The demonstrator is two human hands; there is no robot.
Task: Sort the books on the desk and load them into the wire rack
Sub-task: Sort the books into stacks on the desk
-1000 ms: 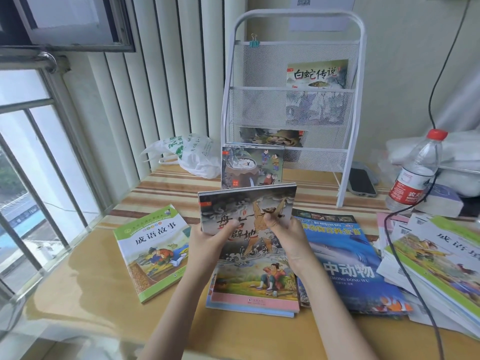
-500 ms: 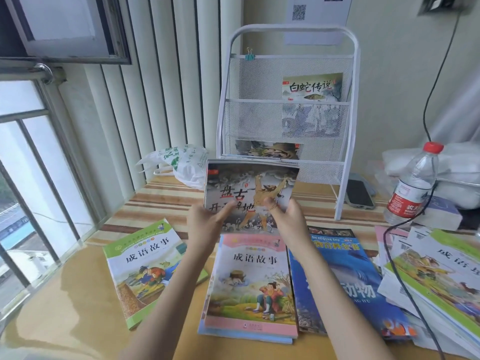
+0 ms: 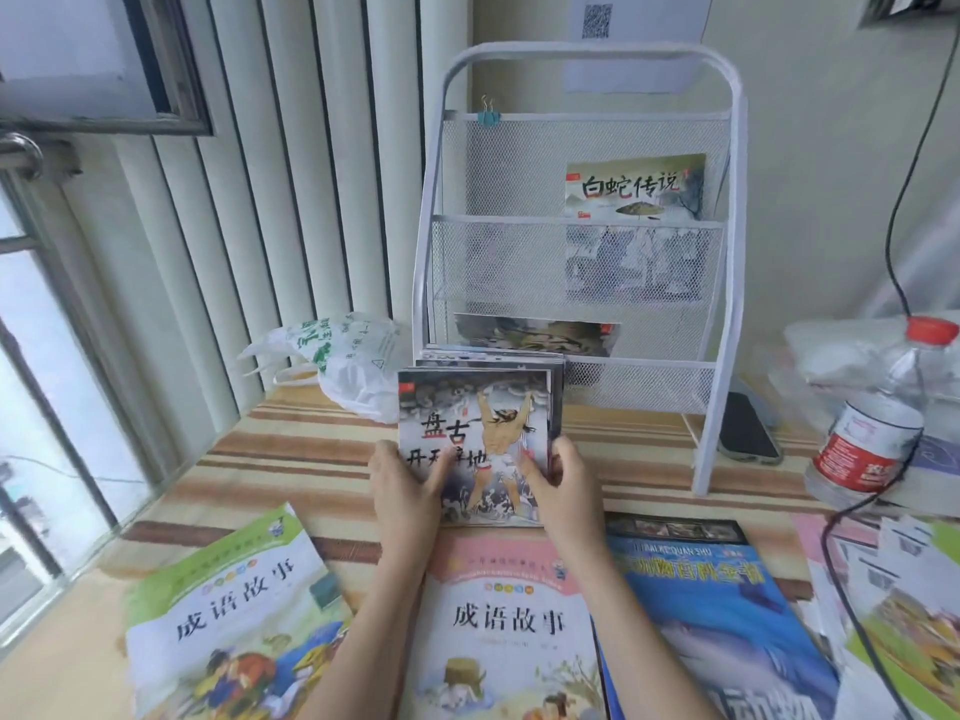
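Both my hands hold a grey picture book (image 3: 475,418) with a stretching figure on its cover, on top of a small stack of similar books in front of the white wire rack (image 3: 576,236). My left hand (image 3: 405,485) grips its lower left edge, my right hand (image 3: 563,485) its lower right edge. The rack's upper pocket holds one book with black brush lettering (image 3: 634,187); another book (image 3: 535,334) shows in the bottom pocket. On the desk near me lie a green book (image 3: 228,615), a pink book (image 3: 509,615) and a blue book (image 3: 717,615).
A white plastic bag (image 3: 343,366) lies left of the rack. Right of it are a dark phone (image 3: 745,428), a red-capped water bottle (image 3: 872,428) and a black cable (image 3: 841,511). More books (image 3: 909,605) are piled at the right edge. The window is at the left.
I lifted the grey book off the pink one and carried it forward, away from me. It now sits on the small stack in front of the rack.
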